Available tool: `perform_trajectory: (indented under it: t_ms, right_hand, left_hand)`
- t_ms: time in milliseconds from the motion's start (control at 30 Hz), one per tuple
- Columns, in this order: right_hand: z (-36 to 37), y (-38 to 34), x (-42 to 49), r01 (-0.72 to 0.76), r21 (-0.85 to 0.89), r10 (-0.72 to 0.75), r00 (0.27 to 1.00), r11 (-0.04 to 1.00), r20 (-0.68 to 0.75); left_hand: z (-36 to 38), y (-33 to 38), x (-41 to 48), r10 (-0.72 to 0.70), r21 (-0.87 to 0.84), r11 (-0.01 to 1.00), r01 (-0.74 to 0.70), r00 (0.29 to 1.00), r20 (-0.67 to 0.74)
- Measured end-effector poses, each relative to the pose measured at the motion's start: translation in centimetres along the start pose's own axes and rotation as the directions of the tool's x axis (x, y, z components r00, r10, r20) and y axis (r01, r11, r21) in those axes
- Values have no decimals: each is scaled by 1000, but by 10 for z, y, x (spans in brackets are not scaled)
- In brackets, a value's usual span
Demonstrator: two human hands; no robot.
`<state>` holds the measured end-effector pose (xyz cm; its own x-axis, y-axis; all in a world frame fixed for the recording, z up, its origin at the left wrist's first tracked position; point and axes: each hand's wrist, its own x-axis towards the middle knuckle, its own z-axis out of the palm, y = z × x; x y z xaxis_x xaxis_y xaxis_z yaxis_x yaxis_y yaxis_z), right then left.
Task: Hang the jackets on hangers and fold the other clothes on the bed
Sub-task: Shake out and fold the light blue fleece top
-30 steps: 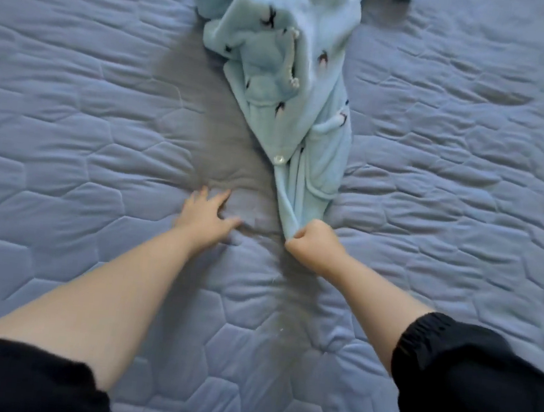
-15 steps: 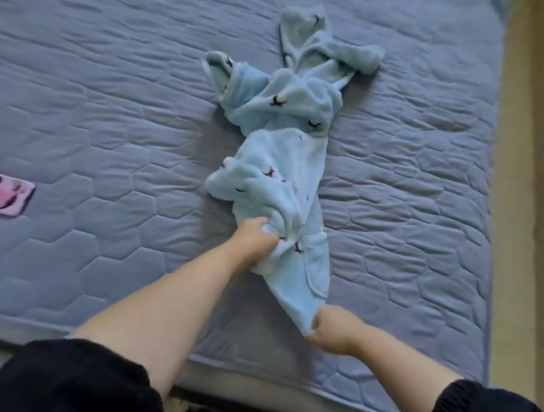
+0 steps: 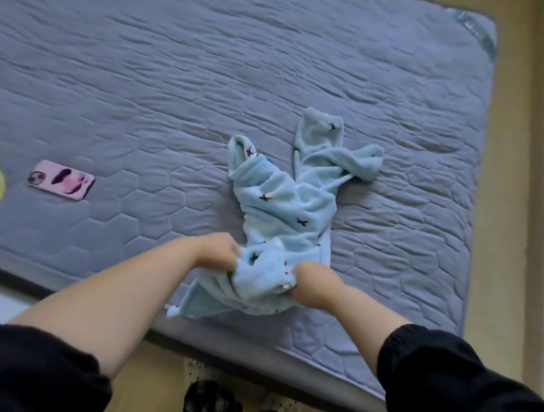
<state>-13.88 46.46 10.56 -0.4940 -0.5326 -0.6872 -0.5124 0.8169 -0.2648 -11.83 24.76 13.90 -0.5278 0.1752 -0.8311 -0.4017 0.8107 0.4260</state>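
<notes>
On the quilted grey bed point(image 3: 143, 72), a crumpled blue fleece garment point(image 3: 284, 207) is gripped by the left hand point(image 3: 218, 250) and right hand point(image 3: 314, 285), fingers curled into its near end.

A phone point(image 3: 61, 180) in a pink case with dark blotches lies flat, back up, on the bed point(image 3: 178, 59) — toward the left, near the front edge, its camera end pointing left. The tan floor point(image 3: 505, 232) shows below the front edge and along the right side — on it stand two dark checked slippers point(image 3: 212, 409) side by side, with pale dotted fabric just above them.
</notes>
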Motion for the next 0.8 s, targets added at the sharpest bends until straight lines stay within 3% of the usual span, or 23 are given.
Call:
perform_trajectory:
  t_ms: [67,133,200,233,267,300,333,367,400,433,467,500,533,567,600,633,733,800]
  right_hand:
    - [0,-1,-17,-86,262,90,996,961,-5]
    - [-11,3,-34,-141,376,87,984,916,159]
    - [-28,3,-53,-206,270,59,882,940,467]
    - [-34,2,-60,-239,232,51,792,943,609]
    - [-41,1,-67,-269,221,33,702,937,711]
    - [-46,1,-70,-278,221,18,659,935,752]
    - [-53,0,-74,-257,227,17,696,939,718]
    - [-60,0,-74,-204,238,30,816,950,578]
    - [-66,0,-72,-152,282,58,947,947,315]
    - [-71,2,-68,-100,384,121,992,918,-30]
    - [-77,4,-65,-45,519,243,916,854,-321]
    - [-81,7,-61,19,645,386,787,764,-481]
    - [-83,13,-57,59,731,510,678,679,-529]
    - [-81,21,-51,68,790,596,618,609,-513]
    - [-76,30,-46,35,823,643,605,567,-469]
    - [-66,39,-41,-23,838,665,621,545,-416]
    - [-17,64,-32,-276,813,687,700,513,-196]
    - [17,77,-33,-377,799,706,703,469,-83]
  left_hand:
    - [-1,-14,-5,-66,-107,994,28,927,-369]
    - [1,-18,-13,-154,-429,901,-62,879,-452]
    - [1,-13,-22,-107,-542,838,-62,956,-275]
    - [1,-7,-29,-49,-529,849,5,996,-69]
    - [2,-1,-34,13,-493,868,59,990,142]
    - [3,5,-36,60,-459,885,73,962,267]
    - [2,10,-36,72,-449,892,56,962,262]
    - [0,15,-33,57,-479,878,10,990,127]
    - [-2,17,-30,-10,-534,844,-49,994,-106]
    - [-6,18,-26,-138,-589,800,-117,919,-369]
    - [-10,17,-23,-299,-617,769,-166,759,-578]
    - [-14,15,-21,-439,-651,734,-191,598,-670]
    - [-18,8,-18,-542,-713,663,-228,512,-667]
    - [-20,3,-15,-611,-783,563,-266,504,-610]
    - [-19,-4,-9,-641,-839,468,-278,546,-539]
    - [-17,-9,-5,-633,-866,445,-227,604,-484]
    - [6,-16,7,-454,-775,630,-50,787,-419]
    - [28,-14,16,-348,-692,721,20,875,-337]
